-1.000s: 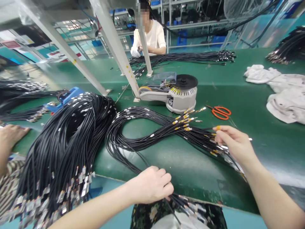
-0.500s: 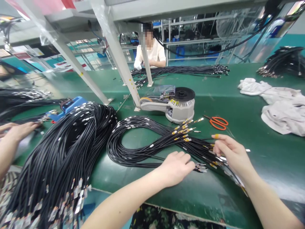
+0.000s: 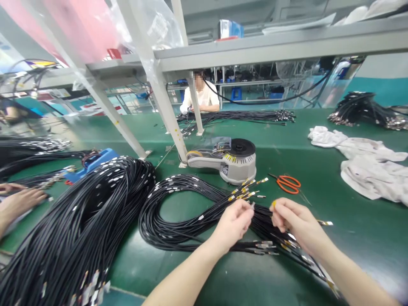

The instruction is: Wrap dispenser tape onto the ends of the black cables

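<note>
A looped bundle of black cables (image 3: 149,221) with white labels lies in front of me, and several of its ends carry yellow tape (image 3: 234,196). My left hand (image 3: 233,223) is closed over the bundle, pinching a cable end whose pale tip (image 3: 253,205) sticks out past the fingers. Facing it, a small gap away, my right hand (image 3: 291,221) is closed with a small piece of yellow tape (image 3: 273,204) at its fingertips. Below my left hand lie loose cable ends with clear sleeves (image 3: 264,245).
Behind the bundle stands a round tape dispenser (image 3: 239,163). Orange-handled scissors (image 3: 287,184) and white cloths (image 3: 366,159) lie to the right. A big cable heap (image 3: 86,221) and a blue tape holder (image 3: 95,163) are left. Another person's hand (image 3: 24,204) is at far left; a co-worker (image 3: 204,95) sits opposite.
My left hand has lifted off the lower cable ends and come up to a pinch. My right hand has moved slightly left towards it, keeping the yellow tape. The view has tilted up.
</note>
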`<state>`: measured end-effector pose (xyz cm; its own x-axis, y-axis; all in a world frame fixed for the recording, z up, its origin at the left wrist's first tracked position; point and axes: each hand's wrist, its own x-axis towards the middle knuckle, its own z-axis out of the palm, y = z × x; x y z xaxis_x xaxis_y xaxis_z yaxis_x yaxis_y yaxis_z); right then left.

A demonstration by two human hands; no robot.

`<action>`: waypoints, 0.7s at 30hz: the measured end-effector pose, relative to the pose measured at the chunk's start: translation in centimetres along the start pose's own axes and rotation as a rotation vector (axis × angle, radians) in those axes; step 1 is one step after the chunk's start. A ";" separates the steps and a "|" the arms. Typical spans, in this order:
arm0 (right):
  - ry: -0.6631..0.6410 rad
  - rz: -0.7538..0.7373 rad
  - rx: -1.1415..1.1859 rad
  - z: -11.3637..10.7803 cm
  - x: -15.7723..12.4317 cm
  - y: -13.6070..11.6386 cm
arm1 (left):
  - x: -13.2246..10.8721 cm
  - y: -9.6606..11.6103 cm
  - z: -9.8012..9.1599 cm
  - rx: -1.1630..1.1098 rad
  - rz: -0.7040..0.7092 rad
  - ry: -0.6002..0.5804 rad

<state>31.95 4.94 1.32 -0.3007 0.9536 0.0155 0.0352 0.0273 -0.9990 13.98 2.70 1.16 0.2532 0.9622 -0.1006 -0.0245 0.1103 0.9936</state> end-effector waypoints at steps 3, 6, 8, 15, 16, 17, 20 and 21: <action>-0.092 -0.033 -0.058 1.2 1.0 -1.3 | 0.1 -0.3 -0.9 -0.372 -0.106 0.044; -0.198 -0.066 -0.124 3.0 2.2 -1.9 | 0.3 -1.0 -1.4 -0.418 -0.048 0.088; -0.270 -0.102 -0.171 4.2 2.9 -1.8 | 0.4 -1.3 -1.6 -0.372 -0.001 0.153; -0.303 -0.164 -0.205 5.3 4.5 0.5 | 1.0 -1.6 -1.8 -0.214 -0.001 0.253; -0.240 -0.176 -0.179 5.3 4.7 0.7 | 1.0 -1.6 -1.8 -0.190 -0.010 0.254; -0.176 -0.194 -0.147 5.3 4.8 0.8 | 0.9 -1.7 -1.8 -0.166 -0.018 0.251; -0.074 -0.238 -0.060 5.4 5.2 0.8 | 0.8 -1.9 -1.7 -0.074 -0.036 0.246; -0.074 -0.233 -0.053 5.4 5.2 0.7 | 0.8 -2.0 -1.7 -0.045 -0.045 0.252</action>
<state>25.25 8.32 0.51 -0.3756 0.8953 0.2397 0.0061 0.2610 -0.9653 12.58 3.69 -0.97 0.0060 0.9871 -0.1598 -0.0634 0.1598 0.9851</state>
